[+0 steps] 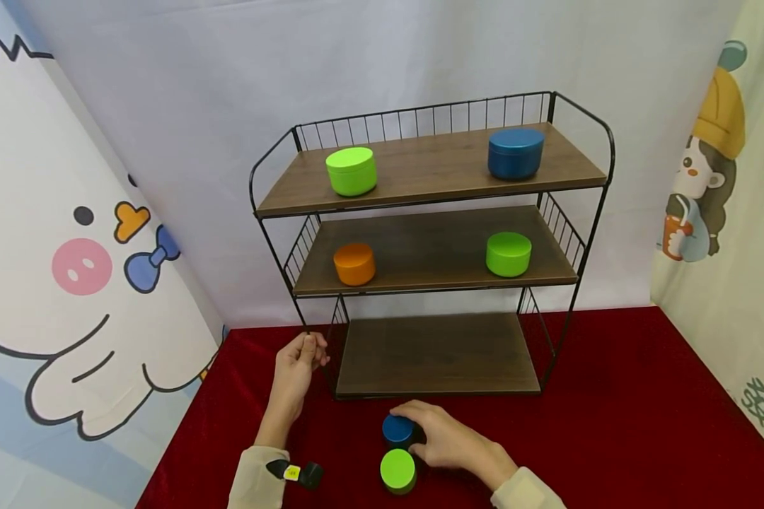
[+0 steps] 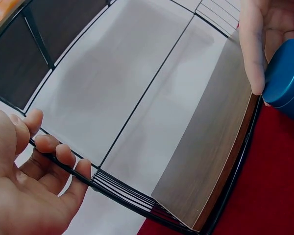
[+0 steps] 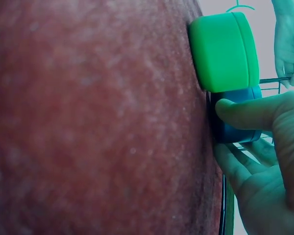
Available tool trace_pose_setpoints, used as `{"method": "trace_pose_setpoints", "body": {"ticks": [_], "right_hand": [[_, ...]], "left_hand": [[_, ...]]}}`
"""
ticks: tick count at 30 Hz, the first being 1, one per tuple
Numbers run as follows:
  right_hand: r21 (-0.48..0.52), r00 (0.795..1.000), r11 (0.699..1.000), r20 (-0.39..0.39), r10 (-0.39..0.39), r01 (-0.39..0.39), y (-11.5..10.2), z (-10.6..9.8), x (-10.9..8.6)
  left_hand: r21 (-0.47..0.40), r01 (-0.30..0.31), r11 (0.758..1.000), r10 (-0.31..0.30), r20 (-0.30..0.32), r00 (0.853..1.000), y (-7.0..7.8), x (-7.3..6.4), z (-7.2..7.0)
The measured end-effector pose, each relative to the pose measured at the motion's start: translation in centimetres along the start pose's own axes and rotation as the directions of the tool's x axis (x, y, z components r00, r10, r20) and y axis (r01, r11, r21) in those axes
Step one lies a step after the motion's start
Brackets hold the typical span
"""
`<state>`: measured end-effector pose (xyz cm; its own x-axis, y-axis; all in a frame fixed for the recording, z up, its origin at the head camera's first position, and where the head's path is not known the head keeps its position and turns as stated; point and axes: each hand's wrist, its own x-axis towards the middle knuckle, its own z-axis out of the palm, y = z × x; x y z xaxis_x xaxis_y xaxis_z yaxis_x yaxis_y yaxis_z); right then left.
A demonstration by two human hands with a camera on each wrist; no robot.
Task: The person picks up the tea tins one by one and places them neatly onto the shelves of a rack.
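Observation:
My left hand (image 1: pixel 298 357) grips the black wire side frame of a three-tier shelf (image 1: pixel 439 353), low on its left side. In the left wrist view the fingers (image 2: pixel 48 143) curl round that rod. On the red cloth in front of the shelf stands a round blue tin (image 1: pixel 397 428). My right hand (image 1: pixel 448 435) holds it from the right, thumb on the near side and fingers on the far side. A round light-green tin (image 1: pixel 397 470) stands just nearer than the blue one; in the right wrist view the green tin (image 3: pixel 224 53) partly hides the blue tin (image 3: pixel 235 131).
The top tier carries a light-green tin (image 1: pixel 351 172) at left and a blue tin (image 1: pixel 515 153) at right. An orange tin (image 1: pixel 354 264) and a green tin (image 1: pixel 508 254) stand on the middle tier. Red cloth (image 1: pixel 637 410) covers the table; printed curtains hang on both sides.

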<state>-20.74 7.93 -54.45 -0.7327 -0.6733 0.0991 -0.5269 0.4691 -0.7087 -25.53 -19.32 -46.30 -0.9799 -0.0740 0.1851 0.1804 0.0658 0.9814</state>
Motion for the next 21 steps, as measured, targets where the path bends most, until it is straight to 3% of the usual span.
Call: {"method": "trace_pose_setpoints", "body": {"ticks": [21], "right_hand": [[0.056, 0.997, 0.997, -0.055, 0.052, -0.048, 0.72, -0.71, -0.67]], "left_hand": [[0.003, -0.007, 1.0, 0.007, 0.005, 1.0, -0.23, 0.11, -0.06]]}}
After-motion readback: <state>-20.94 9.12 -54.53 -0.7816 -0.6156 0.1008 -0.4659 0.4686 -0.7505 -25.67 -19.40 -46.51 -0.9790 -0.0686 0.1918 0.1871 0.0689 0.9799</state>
